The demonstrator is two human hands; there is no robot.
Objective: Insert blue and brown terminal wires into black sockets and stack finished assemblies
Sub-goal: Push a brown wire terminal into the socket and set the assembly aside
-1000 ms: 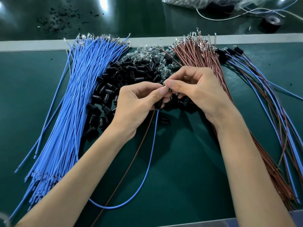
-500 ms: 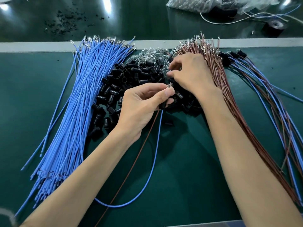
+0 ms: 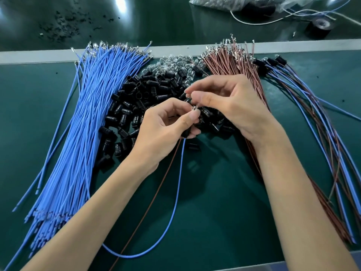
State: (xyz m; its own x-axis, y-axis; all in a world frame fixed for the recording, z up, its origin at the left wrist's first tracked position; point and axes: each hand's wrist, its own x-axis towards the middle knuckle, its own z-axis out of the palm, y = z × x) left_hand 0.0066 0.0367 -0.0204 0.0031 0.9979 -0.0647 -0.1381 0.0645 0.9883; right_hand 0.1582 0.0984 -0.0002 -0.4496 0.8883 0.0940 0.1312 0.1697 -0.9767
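**Socket meets the two terminals**

The left hand (image 3: 166, 128) pinches one blue wire (image 3: 176, 192) and one brown wire (image 3: 154, 192) between thumb and forefinger, with the metal terminals (image 3: 193, 109) standing just above the thumb. The right hand (image 3: 232, 102) pinches a small dark piece, probably a black socket (image 3: 188, 99), touching them from 12 o'clock. I judge that insertion is starting; next, both crimped tips must line up with the socket holes.

The socket pile (image 3: 140, 98), glossy hard cylinders, lies at 10 o'clock. The blue bundle (image 3: 78, 133), smooth and flexible, lies at 9 o'clock, and the finished assemblies (image 3: 312, 114) at 3 o'clock.
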